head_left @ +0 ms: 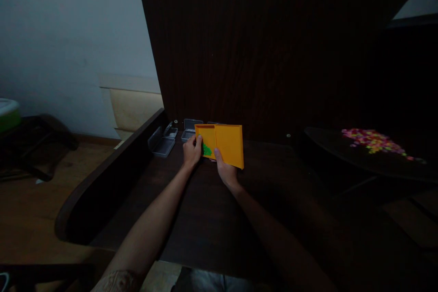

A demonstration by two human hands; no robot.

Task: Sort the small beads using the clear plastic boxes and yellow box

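Note:
Between my hands, above the dark wooden surface, I hold a flat yellow box (230, 141) tilted toward me. Its left part is open and shallow; a flat yellow panel covers the right part. Small bright green pieces (207, 149) lie in the lower corner of the open part. My left hand (192, 149) grips the box's left edge, thumb on the rim. My right hand (226, 169) holds it from below, with the thumb on the front near the panel's edge. The fingers behind the box are hidden.
Clear plastic cases with raised lids, one a clear case (163, 147), stand at the back left. A raised side board (112, 178) bounds the surface on the left, a tall dark panel (239, 45) behind. Colourful small pieces (374, 141) lie on a dark seat-like surface at right.

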